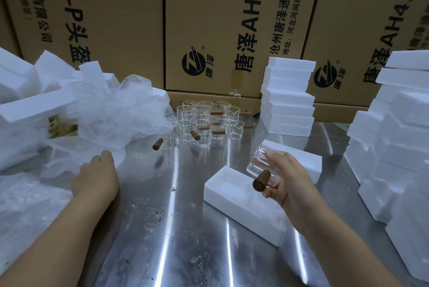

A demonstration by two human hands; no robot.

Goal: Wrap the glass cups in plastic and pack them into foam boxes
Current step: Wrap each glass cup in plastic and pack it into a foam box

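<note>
My right hand (286,178) grips a clear glass cup (259,167) with a brown wooden handle, tilted on its side just above an open white foam box half (234,203) on the steel table. A second foam half (299,159) lies right behind it. My left hand (97,175) reaches left onto a heap of thin clear plastic bags (111,119); whether its fingers pinch a bag is hidden. Several more glass cups (204,122) with wooden handles stand grouped at the table's middle back.
Stacks of white foam boxes stand at the back right (287,98) and along the right edge (394,138). Loose foam pieces (30,91) pile up at the left. Bubble wrap (25,198) lies at the near left. Large cardboard cartons (220,19) wall off the back.
</note>
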